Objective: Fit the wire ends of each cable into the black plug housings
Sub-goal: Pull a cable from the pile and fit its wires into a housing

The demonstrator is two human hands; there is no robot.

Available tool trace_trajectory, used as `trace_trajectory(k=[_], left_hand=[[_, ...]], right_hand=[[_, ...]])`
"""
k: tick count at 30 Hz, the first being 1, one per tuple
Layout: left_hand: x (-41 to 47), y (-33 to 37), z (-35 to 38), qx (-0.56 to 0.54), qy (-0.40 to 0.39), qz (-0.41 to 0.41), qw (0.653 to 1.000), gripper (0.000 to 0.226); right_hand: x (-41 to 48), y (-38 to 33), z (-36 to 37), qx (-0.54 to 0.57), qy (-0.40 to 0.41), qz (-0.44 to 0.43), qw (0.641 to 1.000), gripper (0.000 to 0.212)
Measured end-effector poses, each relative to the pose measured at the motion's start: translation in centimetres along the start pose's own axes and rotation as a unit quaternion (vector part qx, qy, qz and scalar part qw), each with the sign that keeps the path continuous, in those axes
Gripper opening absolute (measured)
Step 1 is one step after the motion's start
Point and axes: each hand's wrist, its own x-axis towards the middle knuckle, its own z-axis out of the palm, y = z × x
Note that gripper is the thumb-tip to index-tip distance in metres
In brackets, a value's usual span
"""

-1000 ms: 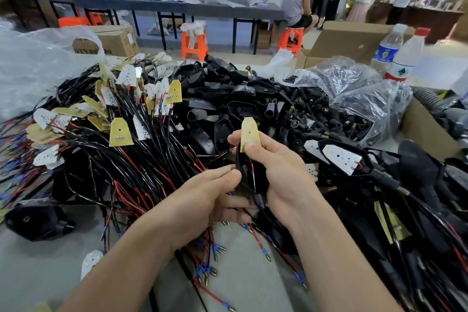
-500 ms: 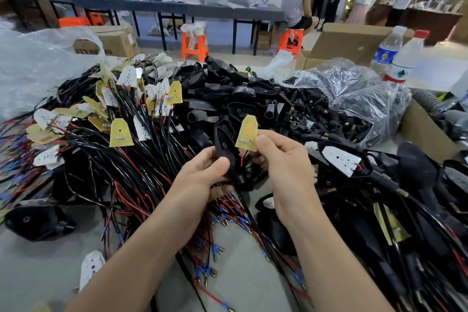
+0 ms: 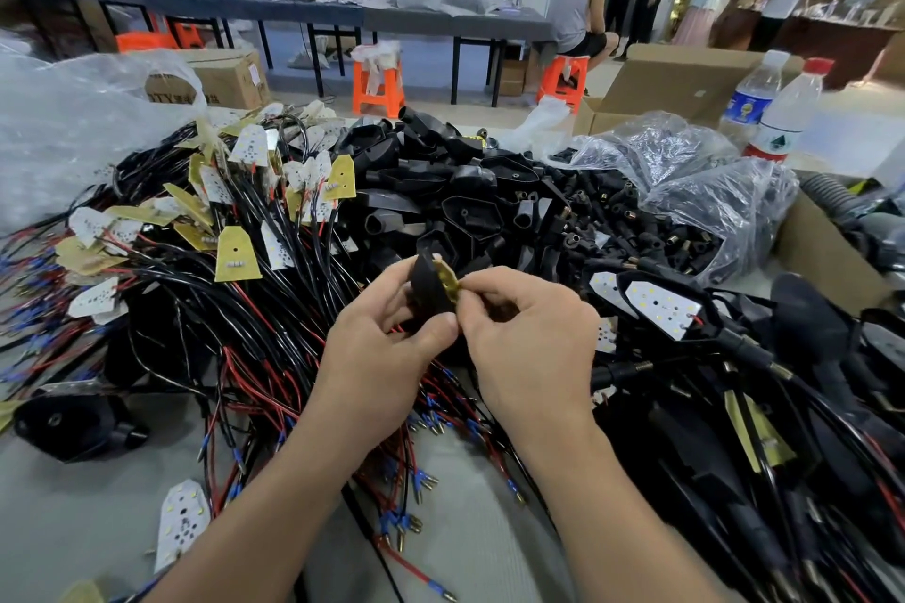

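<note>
My left hand (image 3: pixel 387 348) grips a black plug housing (image 3: pixel 428 286) held upright above the cable pile. My right hand (image 3: pixel 529 333) pinches the small yellow circuit board (image 3: pixel 448 280) at a cable's end, and the board sits tilted against the housing's open side. The cable below is hidden behind my hands. A heap of black cables with yellow and white boards (image 3: pixel 235 255) lies to the left. Loose black housings (image 3: pixel 470 191) are piled behind my hands.
Finished assemblies with white LED boards (image 3: pixel 661 304) lie at the right. A plastic bag of small black connectors (image 3: pixel 685 211), two water bottles (image 3: pixel 788 113) and cardboard boxes (image 3: pixel 676 83) stand behind. A lone black housing (image 3: pixel 73 426) lies at the left on the grey table (image 3: pixel 73 519).
The yellow board came down from its raised position into the black housing. My left hand rose and closed round the housing, and both hands drew together.
</note>
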Motion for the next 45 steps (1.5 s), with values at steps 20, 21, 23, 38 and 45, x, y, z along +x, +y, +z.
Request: trace_trajectory(k=[20,21,23,38,45], left_hand=[[0.9,0.8,-1.1,-0.169,0.136,-0.123,0.968,0.032],[0.9,0.8,-1.3,-0.157,0.152,-0.116,0.969,0.035],[1.1,0.9,-1.4,-0.165,0.172,-0.115,0.964,0.032],[0.7,1.7,-4.2,-0.001,0.116,-0.056,0.992,0.039],[-0.8,2.2,-1.3,0.116,-0.049,-0.050,0.991,0.027]], right_hand=[[0.0,-1.0,-0.2,0.127,-0.293,0.015,0.947,0.070],[0.2,-0.9,-0.2,0.166,-0.258,0.046,0.951,0.063],[0.8,-0.3,-0.5,0.194,-0.192,0.100,0.957,0.050],[2.9,-0.8,-1.2,-0.026,0.026,-0.063,0.997,0.021],[7.8,-2.8,0.9,0.135,-0.080,0.074,0.985,0.043]])
